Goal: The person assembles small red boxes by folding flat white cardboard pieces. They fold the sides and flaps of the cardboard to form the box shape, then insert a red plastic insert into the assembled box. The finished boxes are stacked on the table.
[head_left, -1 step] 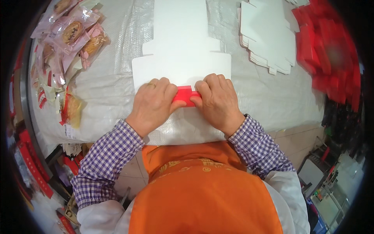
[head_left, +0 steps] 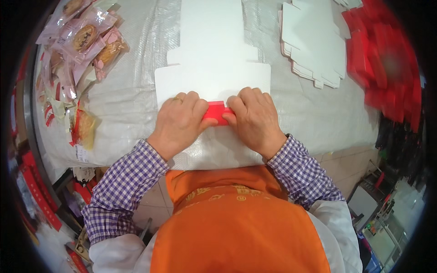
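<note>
A flat cardboard box blank (head_left: 212,73) lies before me, white side up, with notched side tabs. At its near end a red panel (head_left: 215,116) shows between my hands, seemingly the blank's coloured outer face folded up. My left hand (head_left: 178,117) grips this near edge, thumb pressed on the red and fingers curled over the white. Mirroring it, my right hand (head_left: 255,116) closes on the same edge from the right, its thumb also against the red. What the curled fingertips touch is partly hidden.
Wrapped pastries (head_left: 84,43) in clear bags lie at the left. A stack of white box blanks (head_left: 314,45) sits at the far right, beside a pile of red cardboard pieces (head_left: 387,63). A pale woven plastic sheet (head_left: 123,127) covers the table.
</note>
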A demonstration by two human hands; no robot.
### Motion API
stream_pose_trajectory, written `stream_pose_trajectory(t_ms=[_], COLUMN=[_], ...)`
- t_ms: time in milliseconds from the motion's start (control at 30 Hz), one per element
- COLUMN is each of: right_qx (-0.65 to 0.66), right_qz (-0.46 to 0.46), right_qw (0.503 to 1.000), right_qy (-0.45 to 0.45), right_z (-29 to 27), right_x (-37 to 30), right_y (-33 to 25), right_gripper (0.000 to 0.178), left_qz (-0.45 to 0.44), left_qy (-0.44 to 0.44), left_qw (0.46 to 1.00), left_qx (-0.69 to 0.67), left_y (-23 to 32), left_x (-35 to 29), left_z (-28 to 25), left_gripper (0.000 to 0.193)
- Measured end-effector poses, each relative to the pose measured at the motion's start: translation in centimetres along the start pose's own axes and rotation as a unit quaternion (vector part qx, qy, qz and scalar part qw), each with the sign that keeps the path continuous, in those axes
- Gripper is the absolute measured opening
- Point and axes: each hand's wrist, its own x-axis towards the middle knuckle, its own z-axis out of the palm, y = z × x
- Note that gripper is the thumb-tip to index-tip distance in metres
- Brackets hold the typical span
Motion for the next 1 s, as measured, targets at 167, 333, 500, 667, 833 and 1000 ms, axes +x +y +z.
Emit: stream_pose_trajectory(t_ms=[167,333,500,667,833,1000], right_qx=[0.014,0.021,-0.035,-0.038,-0.041,0.035], right_qz=[0.062,0.037,0.008,0.021,-0.025,-0.094], right_qw=[0.989,0.997,0.999,0.998,0.999,0.993], right_qy=[-0.131,-0.065,-0.022,-0.049,-0.007,0.069], right_z=[0.4,0.2,0.9,1.1,0.1,-1.9], right_x=[0.9,1.5,1.7,2.0,1.8,0.0], right_y=[0.0,0.7,0.8,0.5,0.1,-1.8], right_gripper=[0.014,0.025,0.068,0.07,0.054,0.021], left_qz=[-0.029,-0.032,-0.018,-0.01,0.01,0.015], left_qy=[-0.046,-0.06,-0.087,-0.1,-0.06,0.003], left_qw=[0.998,0.998,0.995,0.995,0.998,0.995], left_qx=[0.019,0.012,0.038,0.021,0.022,-0.102], left_y=[-0.7,-0.7,-0.9,-0.9,-0.8,0.2], left_x=[0.3,1.1,1.5,1.7,1.3,-0.6], left_z=[-0.1,0.0,-0.2,-0.6,-0.8,-1.8], left_gripper=[0.06,0.098,0.091,0.095,0.087,0.047])
